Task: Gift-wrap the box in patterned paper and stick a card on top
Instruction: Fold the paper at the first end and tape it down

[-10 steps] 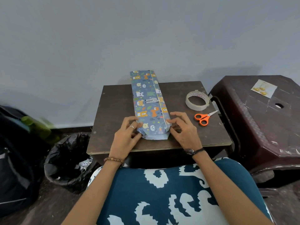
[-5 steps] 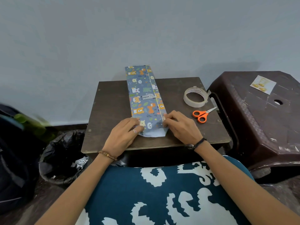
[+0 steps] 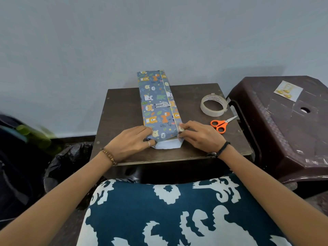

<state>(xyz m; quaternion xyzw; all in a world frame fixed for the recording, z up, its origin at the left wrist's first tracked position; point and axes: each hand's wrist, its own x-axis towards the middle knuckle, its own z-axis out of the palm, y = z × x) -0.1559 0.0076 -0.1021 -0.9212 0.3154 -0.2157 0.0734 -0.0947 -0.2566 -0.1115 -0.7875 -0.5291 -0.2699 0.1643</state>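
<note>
The wrapped box (image 3: pixel 158 105) is pinched at its near end by both hands, left (image 3: pixel 130 142) and right (image 3: pixel 199 134), fingers clamped on the paper's side folds near the surface's (image 3: pixel 122 110) front edge.

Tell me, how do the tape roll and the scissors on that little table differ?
The tape roll is a pale, translucent ring lying flat; the scissors are long, with orange handles and metal blades, closed. The tape roll lies farther from the person, the scissors nearer, beside the right hand. Both lie untouched on the table, right of the wrapped box.
</note>
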